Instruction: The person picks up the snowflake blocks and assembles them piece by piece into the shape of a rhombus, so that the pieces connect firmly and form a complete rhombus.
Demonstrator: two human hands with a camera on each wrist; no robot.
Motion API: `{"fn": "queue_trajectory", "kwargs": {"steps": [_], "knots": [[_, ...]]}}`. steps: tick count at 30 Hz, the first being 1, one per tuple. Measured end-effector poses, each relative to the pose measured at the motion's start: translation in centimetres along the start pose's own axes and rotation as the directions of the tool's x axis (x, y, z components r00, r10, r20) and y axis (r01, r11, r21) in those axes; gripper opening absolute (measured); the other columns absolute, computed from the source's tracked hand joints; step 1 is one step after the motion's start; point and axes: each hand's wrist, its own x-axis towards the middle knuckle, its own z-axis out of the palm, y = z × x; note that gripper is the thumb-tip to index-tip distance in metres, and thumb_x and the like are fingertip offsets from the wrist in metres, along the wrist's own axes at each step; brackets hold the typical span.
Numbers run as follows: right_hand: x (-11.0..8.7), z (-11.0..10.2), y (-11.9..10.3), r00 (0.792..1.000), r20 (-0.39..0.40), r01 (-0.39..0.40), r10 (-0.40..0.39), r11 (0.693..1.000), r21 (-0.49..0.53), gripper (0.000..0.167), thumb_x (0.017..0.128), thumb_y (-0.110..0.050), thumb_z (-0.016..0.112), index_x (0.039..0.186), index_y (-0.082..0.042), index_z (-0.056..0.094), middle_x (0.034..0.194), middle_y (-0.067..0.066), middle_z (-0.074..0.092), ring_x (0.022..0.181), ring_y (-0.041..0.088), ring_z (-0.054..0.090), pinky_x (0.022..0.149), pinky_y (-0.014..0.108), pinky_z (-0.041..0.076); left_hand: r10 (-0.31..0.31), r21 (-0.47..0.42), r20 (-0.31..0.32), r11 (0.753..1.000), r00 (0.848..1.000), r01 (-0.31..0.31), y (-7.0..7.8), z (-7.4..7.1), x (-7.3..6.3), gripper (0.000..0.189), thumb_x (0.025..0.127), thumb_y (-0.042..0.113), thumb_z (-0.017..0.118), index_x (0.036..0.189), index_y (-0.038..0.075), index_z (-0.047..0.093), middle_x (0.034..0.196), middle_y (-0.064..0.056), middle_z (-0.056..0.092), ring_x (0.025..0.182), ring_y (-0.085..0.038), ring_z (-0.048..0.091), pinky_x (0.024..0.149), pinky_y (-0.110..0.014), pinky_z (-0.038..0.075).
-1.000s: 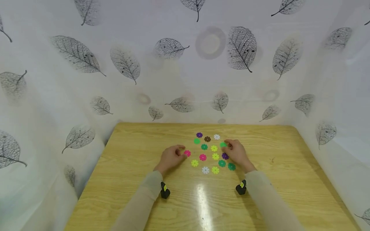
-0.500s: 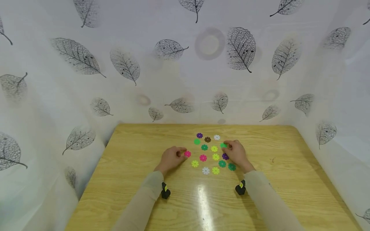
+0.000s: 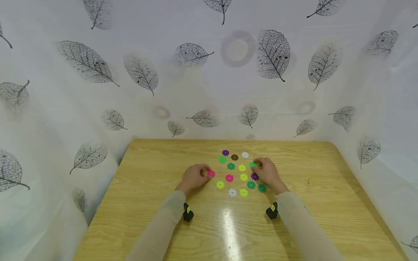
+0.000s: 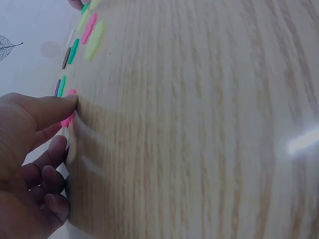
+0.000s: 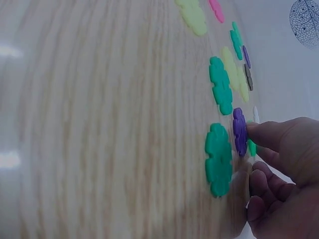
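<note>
My left hand pinches a pink flower-shaped plastic disc at the left edge of a loose group of such discs. In the left wrist view the thumb lies over that pink disc, and the other fingers are curled beneath. On the group's right side, my right hand holds a bright green flower disc between thumb and forefinger. The right wrist view shows only a sliver of the green disc behind the thumb. A purple disc lies right beside that thumb, with a teal disc nearer the camera.
Between the hands, several flower discs lie flat and spaced apart, among them a pink one, a brown one and a white one. The wooden table meets a leaf-printed white curtain at its back and sides.
My left fingers have closed on the pink disc, which now shows slightly tilted. The green disc at my right fingertips looks narrower, as if tipped. The other discs stay where they were.
</note>
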Motion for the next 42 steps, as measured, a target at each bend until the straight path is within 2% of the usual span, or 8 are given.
{"fn": "queue_trajectory", "kwargs": {"steps": [7, 12, 17, 25, 29, 32, 38, 42], "knots": [[0.1, -0.1, 0.1, 1.000, -0.007, -0.015, 0.015, 1.000, 0.019, 0.034, 0.101, -0.018, 0.071, 0.127, 0.003, 0.062, 0.112, 0.022, 0.060, 0.098, 0.032, 0.059, 0.085, 0.049, 0.053, 0.007, -0.065, 0.006, 0.998, 1.000, -0.007, -0.3, 0.1, 0.3, 0.026, 0.093, 0.020, 0.080, 0.117, 0.014, 0.070, 0.095, 0.000, 0.067, 0.084, -0.015, 0.060, 0.077, -0.032, 0.055], [0.1, -0.1, 0.2, 1.000, -0.013, 0.001, -0.001, 0.999, 0.039, 0.031, 0.100, -0.015, 0.072, 0.124, 0.000, 0.061, 0.106, 0.019, 0.065, 0.093, 0.029, 0.062, 0.080, 0.044, 0.055, 0.028, -0.136, 0.018, 0.990, 0.999, -0.026, -0.4, 0.4, 0.5, 0.026, 0.092, 0.012, 0.079, 0.117, 0.014, 0.069, 0.104, -0.002, 0.072, 0.096, -0.018, 0.066, 0.090, -0.039, 0.061], [0.1, -0.2, 0.4, 1.000, -0.005, 0.000, 0.001, 0.997, 0.073, 0.026, 0.099, -0.011, 0.072, 0.122, -0.003, 0.062, 0.099, 0.015, 0.066, 0.086, 0.026, 0.061, 0.074, 0.035, 0.051, 0.060, -0.177, 0.025, 0.983, 0.998, -0.055, -0.5, 0.7, 0.6, 0.025, 0.093, 0.010, 0.078, 0.115, 0.013, 0.068, 0.100, -0.003, 0.072, 0.092, -0.018, 0.066, 0.087, -0.038, 0.061], [-0.1, -0.7, 0.2, 0.997, 0.039, -0.067, 0.062, 0.985, 0.157, 0.034, 0.101, -0.012, 0.067, 0.132, 0.001, 0.065, 0.120, 0.023, 0.067, 0.111, 0.036, 0.065, 0.092, 0.046, 0.060, 0.064, -0.239, 0.038, 0.970, 0.997, -0.053, -0.4, 0.6, 0.4, 0.016, 0.096, 0.012, 0.076, 0.109, 0.011, 0.067, 0.094, -0.004, 0.070, 0.079, -0.014, 0.062, 0.071, -0.027, 0.056], [-0.2, -0.9, -0.3, 0.997, 0.041, -0.065, 0.059, 0.986, 0.156, 0.034, 0.102, -0.013, 0.065, 0.131, 0.004, 0.066, 0.121, 0.023, 0.069, 0.111, 0.036, 0.066, 0.094, 0.048, 0.061, 0.054, -0.372, 0.084, 0.928, 0.995, -0.019, -0.4, 0.4, 0.2, 0.016, 0.097, 0.008, 0.071, 0.112, 0.006, 0.066, 0.084, -0.006, 0.069, 0.067, -0.014, 0.064, 0.062, -0.024, 0.056], [-0.4, -1.0, -0.8, 0.999, 0.042, -0.021, 0.015, 0.989, 0.146, 0.032, 0.103, -0.013, 0.062, 0.130, 0.005, 0.067, 0.121, 0.024, 0.071, 0.110, 0.037, 0.068, 0.095, 0.050, 0.061, 0.043, -0.472, 0.114, 0.881, 0.993, 0.016, -0.5, 0.2, 0.1, 0.017, 0.097, 0.005, 0.068, 0.114, 0.002, 0.066, 0.079, -0.009, 0.070, 0.062, -0.016, 0.066, 0.057, -0.025, 0.058], [-0.8, -1.2, -2.2, 0.996, 0.046, 0.070, -0.079, 0.984, 0.166, 0.027, 0.104, -0.012, 0.064, 0.126, 0.003, 0.070, 0.116, 0.021, 0.074, 0.105, 0.034, 0.070, 0.092, 0.046, 0.063, -0.006, -0.608, 0.118, 0.790, 0.993, 0.077, -0.2, -0.4, 0.2, 0.018, 0.101, 0.008, 0.066, 0.118, 0.003, 0.068, 0.091, -0.018, 0.078, 0.073, -0.023, 0.075, 0.066, -0.034, 0.067], [-1.1, -1.4, -3.4, 0.990, 0.073, 0.105, -0.123, 0.973, 0.204, 0.028, 0.104, -0.012, 0.065, 0.127, 0.002, 0.069, 0.108, 0.021, 0.075, 0.093, 0.032, 0.072, 0.078, 0.033, 0.062, -0.003, -0.649, 0.074, 0.759, 0.997, 0.051, 0.5, -0.8, 0.3, 0.019, 0.102, 0.007, 0.068, 0.120, 0.002, 0.070, 0.097, -0.020, 0.079, 0.081, -0.026, 0.078, 0.074, -0.038, 0.069]]}}
